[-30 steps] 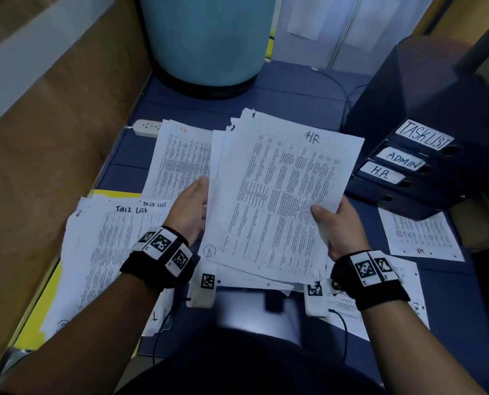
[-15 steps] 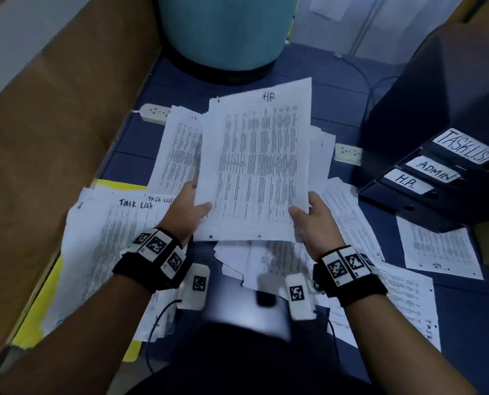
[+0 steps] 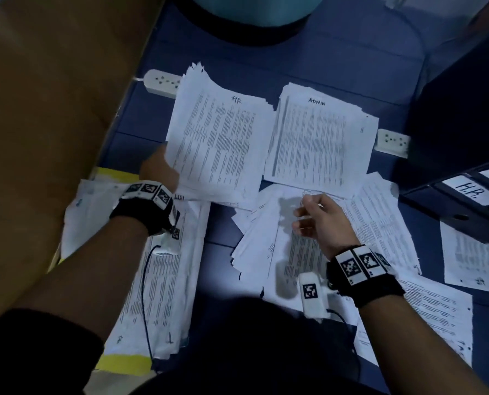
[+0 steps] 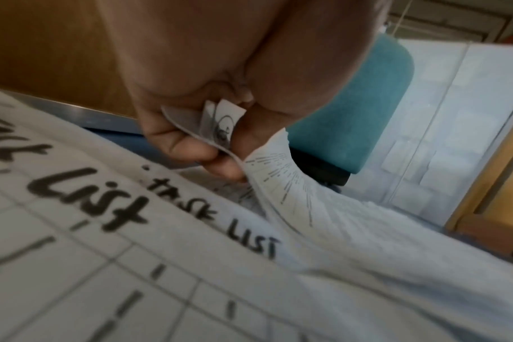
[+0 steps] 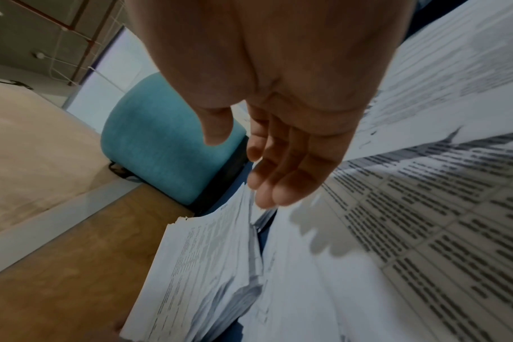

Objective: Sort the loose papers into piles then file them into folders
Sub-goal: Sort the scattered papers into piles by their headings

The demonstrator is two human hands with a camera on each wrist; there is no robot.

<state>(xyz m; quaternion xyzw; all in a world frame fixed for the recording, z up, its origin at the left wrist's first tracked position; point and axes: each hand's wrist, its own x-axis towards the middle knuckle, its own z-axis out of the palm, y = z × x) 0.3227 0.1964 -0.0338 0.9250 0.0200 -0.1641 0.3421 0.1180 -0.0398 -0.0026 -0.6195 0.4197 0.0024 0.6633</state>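
Observation:
My left hand [image 3: 160, 171] pinches the lower left corner of a white sheet marked HR [image 3: 219, 146], which lies on a thick HR pile on the blue floor; the left wrist view shows that corner [image 4: 220, 129] curled between thumb and fingers of the left hand [image 4: 208, 148]. Beside it on the right lies a pile marked ADMIN [image 3: 320, 141]. My right hand [image 3: 314, 215] hovers empty, fingers relaxed, over several loose unsorted sheets [image 3: 269, 240]; the right hand [image 5: 278, 162] holds nothing. A Task List pile [image 3: 157, 280] rests under my left forearm on a yellow folder [image 3: 123, 363].
Dark binders labelled H.R. [image 3: 468, 192] and others stack at the right. Two white power strips [image 3: 160, 81] [image 3: 391, 142] lie on the floor. A teal stool [image 3: 254, 12] stands at the back, a wooden panel [image 3: 52, 109] along the left. More sheets [image 3: 474, 260] lie at right.
The HR sheets that both hands held up have gone down onto the HR pile at the left. My right hand has let go and moved over the loose sheets.

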